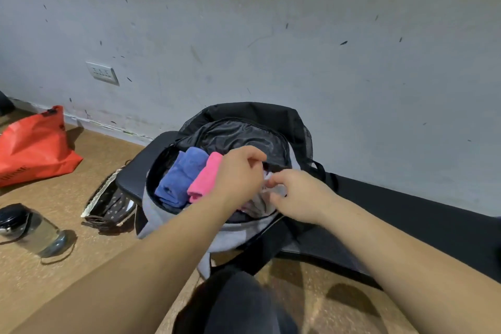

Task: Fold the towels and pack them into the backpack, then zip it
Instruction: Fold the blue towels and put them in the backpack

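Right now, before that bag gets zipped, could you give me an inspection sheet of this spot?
Surface: tan floor, with a black mat along the wall.
Job's things: grey-and-black backpack open; blue towel and pink towel folded inside; white towel at its mouth.
Clutter: red bag, water bottle lying on its side, dotted dark item.
Grips: right hand pinches the white towel; left hand is curled beside it, its hold hidden.
Cables: nothing seen.
Surroundings: scuffed grey wall with a socket.
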The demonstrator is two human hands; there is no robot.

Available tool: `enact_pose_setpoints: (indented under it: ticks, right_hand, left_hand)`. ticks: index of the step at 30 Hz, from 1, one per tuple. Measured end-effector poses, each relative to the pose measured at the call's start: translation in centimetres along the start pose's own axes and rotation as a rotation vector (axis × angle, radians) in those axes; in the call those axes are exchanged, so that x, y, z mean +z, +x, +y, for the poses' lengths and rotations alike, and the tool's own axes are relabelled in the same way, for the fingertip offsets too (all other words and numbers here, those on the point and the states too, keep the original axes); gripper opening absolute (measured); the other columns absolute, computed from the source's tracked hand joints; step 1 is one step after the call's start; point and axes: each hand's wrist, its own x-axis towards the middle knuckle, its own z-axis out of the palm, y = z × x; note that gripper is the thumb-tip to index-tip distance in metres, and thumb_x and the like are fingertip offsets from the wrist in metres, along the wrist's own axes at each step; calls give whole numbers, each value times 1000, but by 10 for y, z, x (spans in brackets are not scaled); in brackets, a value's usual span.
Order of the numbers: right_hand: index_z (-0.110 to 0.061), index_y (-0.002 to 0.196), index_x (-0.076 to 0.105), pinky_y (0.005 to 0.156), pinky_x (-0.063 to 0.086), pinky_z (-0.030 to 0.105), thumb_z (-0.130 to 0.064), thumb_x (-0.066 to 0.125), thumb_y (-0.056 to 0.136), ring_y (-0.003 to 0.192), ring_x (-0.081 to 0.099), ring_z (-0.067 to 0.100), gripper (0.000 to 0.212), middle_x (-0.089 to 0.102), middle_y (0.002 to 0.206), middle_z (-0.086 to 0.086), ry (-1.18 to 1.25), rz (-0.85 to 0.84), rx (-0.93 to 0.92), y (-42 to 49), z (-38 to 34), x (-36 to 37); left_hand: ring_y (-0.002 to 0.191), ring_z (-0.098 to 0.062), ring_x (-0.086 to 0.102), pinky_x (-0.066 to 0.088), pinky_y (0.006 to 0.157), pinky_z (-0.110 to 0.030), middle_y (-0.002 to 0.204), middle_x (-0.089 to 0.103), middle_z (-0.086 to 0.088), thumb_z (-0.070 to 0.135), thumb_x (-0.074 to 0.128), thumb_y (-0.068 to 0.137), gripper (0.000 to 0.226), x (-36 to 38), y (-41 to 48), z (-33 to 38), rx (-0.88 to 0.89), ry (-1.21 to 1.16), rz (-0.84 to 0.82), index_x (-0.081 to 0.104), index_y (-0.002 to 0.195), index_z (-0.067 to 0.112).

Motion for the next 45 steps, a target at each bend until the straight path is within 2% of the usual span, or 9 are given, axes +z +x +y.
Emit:
enact_pose_setpoints:
  ticks: [10,12,20,26,29,32,35,40,45]
  right_hand:
    - [-26,99,65,80,51,36,-55,55,97,92,64,18,31,66,99,-6,-56,-285,382,-125,145,-52]
    - [-25,115,68,91,54,38,-57,56,97,100,67,19,39,71,111,-4,-3,-231,448,-146,176,-59]
    - [-17,129,58,94,52,41,-57,54,98,113,62,28,51,62,115,3,29,57,883,-235,333,-58]
    - [-17,152,41,97,53,47,-52,62,93,130,54,37,72,53,145,13,78,241,1065,-267,409,-19]
    - [-13,133,57,77,50,39,-43,64,95,116,59,37,50,60,122,13,8,285,1123,-264,421,-19]
    - [-18,94,64,60,42,32,-30,62,96,85,60,30,13,63,99,11,47,289,1045,-252,409,-23]
    - [-29,69,43,58,40,31,-33,63,91,76,58,25,31,61,99,9,131,447,840,-234,373,-26]
    - [-14,81,57,61,44,23,-25,73,88,62,51,8,21,58,69,-7,509,522,509,-200,294,-27]
    - [-16,98,73,87,58,31,-38,70,94,91,71,13,22,77,99,0,658,273,391,-172,265,-24]
  left_hand:
    - [83,-17,72,54,66,-24,77,71,8,16,65,95,14,160,-59,97,-46,-79,-507,75,86,20]
    - [75,-16,67,50,58,-19,77,71,6,15,62,96,16,187,-64,116,-48,-54,-561,76,89,12]
    - [94,-10,72,59,95,-31,97,73,11,18,65,99,17,309,-89,135,25,-86,-687,73,99,34]
    - [88,-7,73,53,80,-10,102,72,12,20,66,100,19,342,-107,141,143,-65,-763,71,111,35]
    - [87,-3,71,53,79,-7,102,72,14,21,66,100,21,341,-111,141,207,-45,-767,70,115,35]
    - [85,1,69,50,77,-4,101,70,17,22,66,100,22,330,-111,137,244,-4,-768,71,119,33]
    - [83,2,69,50,80,-6,103,71,17,24,67,99,24,317,-107,133,202,32,-743,70,121,34]
    - [101,-7,72,55,100,-31,127,67,11,33,77,91,50,298,-93,129,-5,-122,-634,57,136,28]
    - [91,-15,75,62,88,-42,97,80,-2,17,78,86,17,264,-69,110,-57,-207,-532,73,103,17]
